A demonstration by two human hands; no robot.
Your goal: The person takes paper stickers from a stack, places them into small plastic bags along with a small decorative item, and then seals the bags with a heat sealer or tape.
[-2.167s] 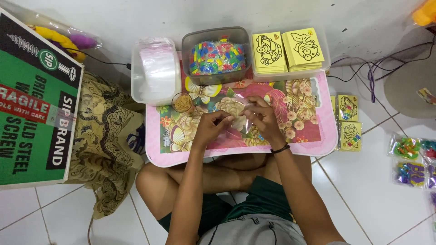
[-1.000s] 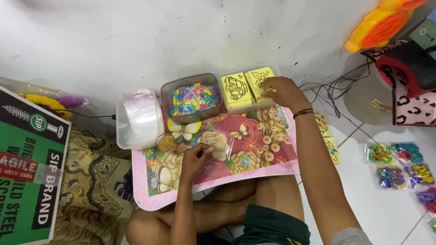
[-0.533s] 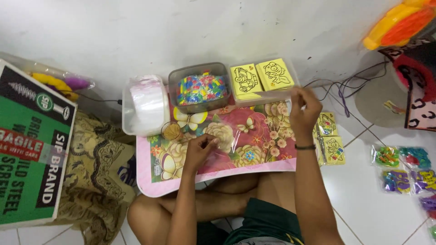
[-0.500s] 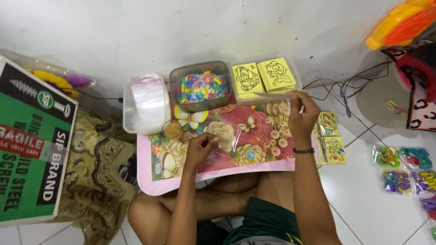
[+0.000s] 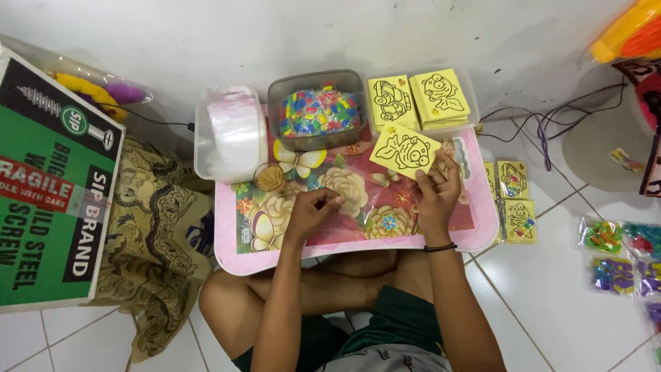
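Right hand (image 5: 435, 196) fingers pinch yellow card (image 5: 404, 151); left hand (image 5: 311, 213) fingers curled on floral tray (image 5: 358, 251), white tiles.

Green cardboard box (image 5: 51, 186) lying at far left; patterned brown cloth (image 5: 155, 234) spreading beside it. Clear tub of plastic bags (image 5: 231, 131) sitting next to grey tub of coloured pieces (image 5: 318, 110). Packaged toys (image 5: 620, 255) lying on tiles at right.

Person seated cross-legged on tiled floor, seen from above. Both forearms bare, no sleeves in view. Right hand (image 5: 435, 193) carried a thin black band at the wrist; left hand (image 5: 311, 210) wore nothing. Dark green shorts covered the thighs. Grey top with a dark pattern showed at the frame's bottom edge.
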